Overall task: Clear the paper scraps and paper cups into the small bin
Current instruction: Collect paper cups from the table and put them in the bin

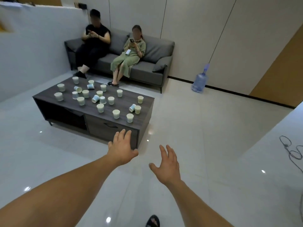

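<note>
Several pale paper cups (116, 114) are scattered over the dark wood coffee table (147, 104); most stand upright, a few lie on their sides, such as one cup (132, 107) near the right end. My left hand (122, 148) is stretched out in front of the table's near corner, fingers spread, holding nothing. My right hand (166, 164) hovers over the floor to the right of it, also spread and empty. Both hands are short of the table top. No bin and no paper scraps are in view.
Two people sit on a grey sofa (152, 51) behind the table, looking at phones. A blue water jug (200, 80) stands by the far wall. Cables (291, 151) lie on the floor at the right. My sandalled foot (153, 221) shows at the bottom.
</note>
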### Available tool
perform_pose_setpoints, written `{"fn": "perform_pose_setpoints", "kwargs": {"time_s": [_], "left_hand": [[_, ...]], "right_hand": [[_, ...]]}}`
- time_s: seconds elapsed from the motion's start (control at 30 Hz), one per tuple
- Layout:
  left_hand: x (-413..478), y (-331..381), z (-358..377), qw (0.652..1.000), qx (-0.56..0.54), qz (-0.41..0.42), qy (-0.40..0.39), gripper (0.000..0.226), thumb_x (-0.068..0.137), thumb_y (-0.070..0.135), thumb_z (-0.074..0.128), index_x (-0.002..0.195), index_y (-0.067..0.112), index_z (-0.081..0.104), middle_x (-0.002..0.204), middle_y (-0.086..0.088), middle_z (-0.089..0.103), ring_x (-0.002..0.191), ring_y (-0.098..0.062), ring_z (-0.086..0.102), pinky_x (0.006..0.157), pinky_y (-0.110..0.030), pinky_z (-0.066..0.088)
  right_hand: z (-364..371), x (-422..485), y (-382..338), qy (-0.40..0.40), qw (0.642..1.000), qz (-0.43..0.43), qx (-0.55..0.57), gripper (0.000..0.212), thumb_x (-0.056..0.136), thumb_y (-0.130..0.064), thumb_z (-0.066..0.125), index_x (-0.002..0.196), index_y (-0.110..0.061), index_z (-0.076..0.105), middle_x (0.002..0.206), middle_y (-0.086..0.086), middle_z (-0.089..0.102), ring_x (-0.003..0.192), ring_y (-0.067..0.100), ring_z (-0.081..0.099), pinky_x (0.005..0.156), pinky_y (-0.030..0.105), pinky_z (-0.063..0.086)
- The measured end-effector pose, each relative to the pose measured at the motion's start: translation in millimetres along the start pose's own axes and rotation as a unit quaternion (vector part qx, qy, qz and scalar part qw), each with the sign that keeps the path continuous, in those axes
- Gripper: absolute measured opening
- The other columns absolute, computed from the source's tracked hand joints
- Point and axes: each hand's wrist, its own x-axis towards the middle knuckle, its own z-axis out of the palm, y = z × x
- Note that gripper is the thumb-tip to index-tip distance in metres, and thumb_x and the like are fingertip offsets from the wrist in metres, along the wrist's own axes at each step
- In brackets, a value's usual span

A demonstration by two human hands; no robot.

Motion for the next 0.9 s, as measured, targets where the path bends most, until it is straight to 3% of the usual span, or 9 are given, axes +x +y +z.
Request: {"fn": "perform_pose_setpoints", "kwargs": {"time_s": [0.37, 0.9], "left_hand": [[147, -15, -21, 0.995, -0.037, -0.085, 0.03, 0.091, 0.083, 0.047, 0.063, 0.152, 0.022, 0.01, 0.16, -0.002, 0.008, 0.147, -0.023, 0.006, 0.116, -0.048, 0.022], [383, -116, -4, 0.986, -0.128, -0.092, -0.061, 0.096, 0.079, 0.041, 0.07, 0.152, 0.021, 0.012, 0.157, -0.003, 0.017, 0.144, -0.021, 0.017, 0.116, -0.036, 0.024]], "right_hand": [[9, 202, -33, -0.047, 0.993, -0.111, -0.02, 0.088, 0.084, -0.053, 0.061, 0.154, -0.032, 0.011, 0.162, -0.003, 0.004, 0.148, 0.02, 0.005, 0.117, 0.04, 0.021], [77, 441, -93, -0.122, 0.987, -0.074, -0.072, 0.089, 0.085, -0.053, 0.062, 0.154, -0.031, 0.011, 0.162, -0.002, 0.002, 0.148, 0.02, 0.006, 0.116, 0.038, 0.027]]}}
